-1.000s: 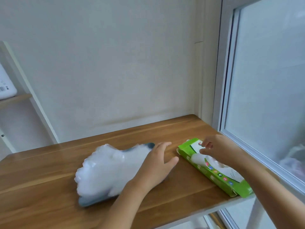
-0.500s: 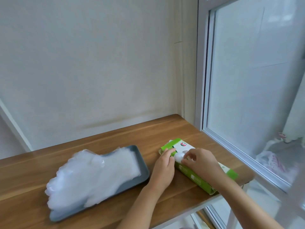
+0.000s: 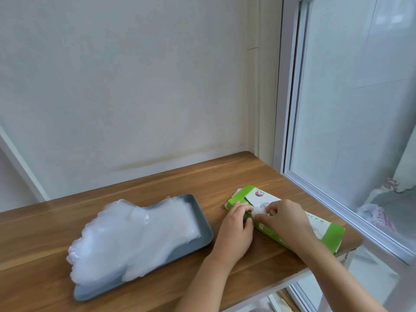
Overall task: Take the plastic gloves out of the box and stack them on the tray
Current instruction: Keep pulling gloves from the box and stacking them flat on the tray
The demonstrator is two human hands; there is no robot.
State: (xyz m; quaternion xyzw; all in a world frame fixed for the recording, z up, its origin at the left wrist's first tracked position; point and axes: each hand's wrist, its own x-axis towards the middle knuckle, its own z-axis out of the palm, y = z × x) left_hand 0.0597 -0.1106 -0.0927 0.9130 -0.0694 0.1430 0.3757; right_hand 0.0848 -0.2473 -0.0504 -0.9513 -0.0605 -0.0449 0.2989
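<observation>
Plastic gloves, thin and translucent white, lie in one stack (image 3: 135,235) on one dark grey rectangular tray (image 3: 203,221); how many sheets the stack holds cannot be told. One green and white cardboard box (image 3: 326,233) lies at 3 o'clock from the tray, apart from it, and both rest on the brown wooden table (image 3: 157,183). Two bare hands are in view, both at the box.

The left hand (image 3: 234,230) grips the box at its near long edge, with the fingers curled over the top beside the opening and the thumb against the side. The right hand (image 3: 286,221) lies over the box top, its fingertips curled in and pinching the crumpled white glove in the opening (image 3: 258,209).

The stacked gloves run along the tray's length. Their finger ends point to 8 o'clock and hang past the tray's left end, and their cuffs point to 2 o'clock. The box's long axis runs from 10 o'clock to 4 o'clock, and its 4 o'clock end reaches the table's right edge below the white-framed window (image 3: 337,109).
</observation>
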